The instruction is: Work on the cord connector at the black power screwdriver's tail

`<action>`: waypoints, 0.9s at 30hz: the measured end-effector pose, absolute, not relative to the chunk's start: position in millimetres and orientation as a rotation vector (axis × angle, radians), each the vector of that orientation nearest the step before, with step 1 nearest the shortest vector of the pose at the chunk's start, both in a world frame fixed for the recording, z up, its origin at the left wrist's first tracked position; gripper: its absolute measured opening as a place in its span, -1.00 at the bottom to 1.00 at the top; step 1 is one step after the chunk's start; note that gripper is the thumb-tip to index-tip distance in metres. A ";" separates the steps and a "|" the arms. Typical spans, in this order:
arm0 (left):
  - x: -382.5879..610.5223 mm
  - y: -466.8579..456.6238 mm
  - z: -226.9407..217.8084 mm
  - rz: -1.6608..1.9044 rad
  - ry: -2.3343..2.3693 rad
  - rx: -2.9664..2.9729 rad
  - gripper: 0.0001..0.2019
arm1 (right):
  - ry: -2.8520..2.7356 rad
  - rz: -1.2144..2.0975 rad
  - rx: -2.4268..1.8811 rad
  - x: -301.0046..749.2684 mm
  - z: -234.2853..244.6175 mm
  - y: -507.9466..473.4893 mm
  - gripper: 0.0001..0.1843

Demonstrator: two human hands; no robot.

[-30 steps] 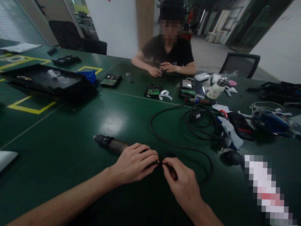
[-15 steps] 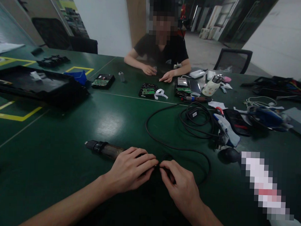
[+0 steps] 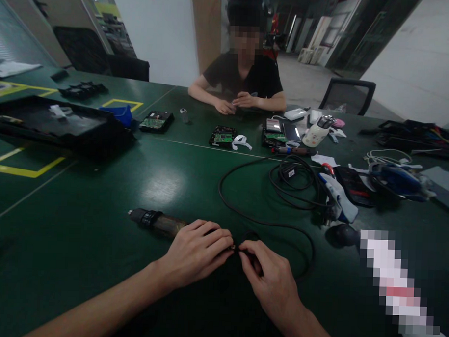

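An electric screwdriver (image 3: 165, 224) lies on the green table with its bit pointing left. My left hand (image 3: 199, 251) is closed over its rear half, hiding that part. Close by on the right, my right hand (image 3: 270, 268) pinches the end of a black cable (image 3: 261, 221). Fingers cover most of the cable's end. A small brassy piece (image 3: 232, 247) shows at the left fingertips, facing the right fingertips across a narrow gap. The cable curves away behind my right hand into loose coils.
Across the table sits a person (image 3: 245, 81) in a black top. Circuit-board units (image 3: 223, 136), a cup of tools (image 3: 316, 134), a glove (image 3: 337, 197) and a blue tool (image 3: 399, 180) lie ahead and right. A large black tray (image 3: 56, 128) occupies the left.
The view has shifted slightly. Both my hands hold nearly the same pose, with a little more of the brassy piece showing. The person opposite has brought both hands together.
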State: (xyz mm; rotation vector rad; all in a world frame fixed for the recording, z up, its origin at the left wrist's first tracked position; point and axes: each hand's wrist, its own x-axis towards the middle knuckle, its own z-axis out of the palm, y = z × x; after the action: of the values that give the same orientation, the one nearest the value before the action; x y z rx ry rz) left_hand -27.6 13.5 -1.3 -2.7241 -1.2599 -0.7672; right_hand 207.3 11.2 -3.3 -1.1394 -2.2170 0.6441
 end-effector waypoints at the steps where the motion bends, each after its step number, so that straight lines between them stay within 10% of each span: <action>1: -27.6 13.3 -1.3 -0.763 -1.266 -2.723 -0.86 | -2.218 0.647 -1.140 207.6 -3.8 11.2 -0.84; 27: -27.7 12.1 0.1 -0.775 -1.255 -2.753 -0.82 | -2.274 0.689 -1.122 207.9 -0.6 10.5 -0.83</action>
State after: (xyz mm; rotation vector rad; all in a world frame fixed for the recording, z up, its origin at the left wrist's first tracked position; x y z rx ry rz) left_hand -27.7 12.1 0.1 -2.7531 -1.2550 -0.7753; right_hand 207.9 10.5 -0.6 -1.1218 -2.2736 0.6887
